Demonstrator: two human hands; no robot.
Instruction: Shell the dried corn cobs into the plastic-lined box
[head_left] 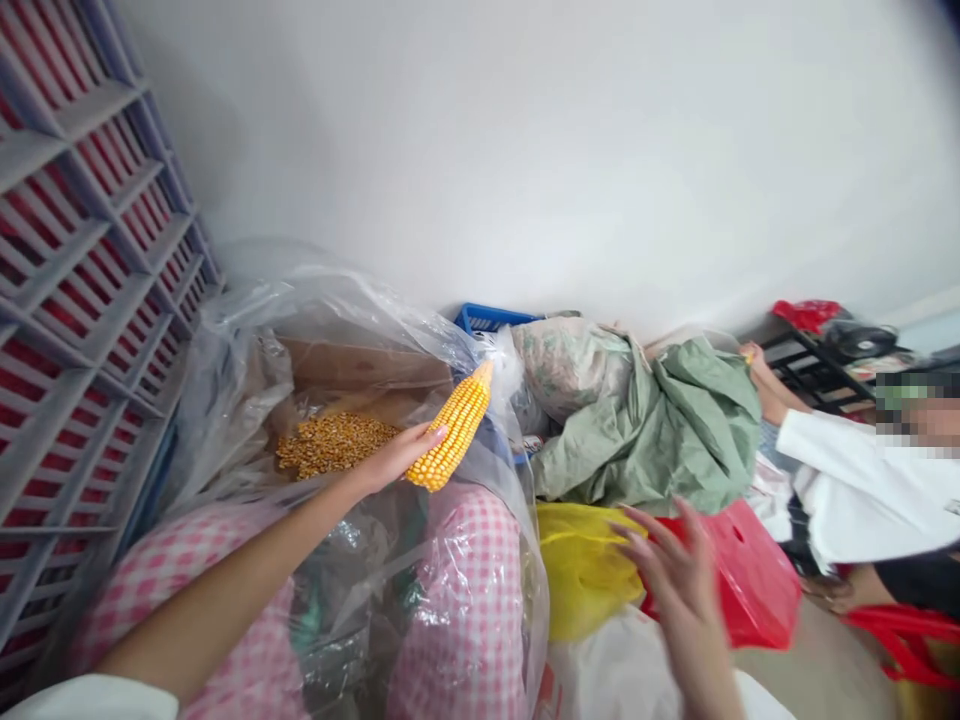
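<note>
My left hand (401, 458) grips a yellow ear of corn (455, 425) near its thick end, with the pale tip pointing up and away. Its rows of kernels look full on the side I see. Below and to the left, loose corn kernels (334, 443) lie in a heap inside a large clear plastic bag (225, 340) with brown cardboard (360, 362) in it. My right hand (679, 590) is raised at the lower right, slightly blurred, fingers spread and holding nothing. It is in front of a yellow bag (585, 565) and a red plastic stool (757, 575).
Stacked slatted crates (82, 250) rise on the left. By the white wall (525, 150) are a blue basket (495, 318), a stuffed patterned sack (574, 365) and a grey-green cloth sack (667, 430). A person in a white sleeve (847, 470) sits at the right. The plastic drapes over my checkered knees (472, 590).
</note>
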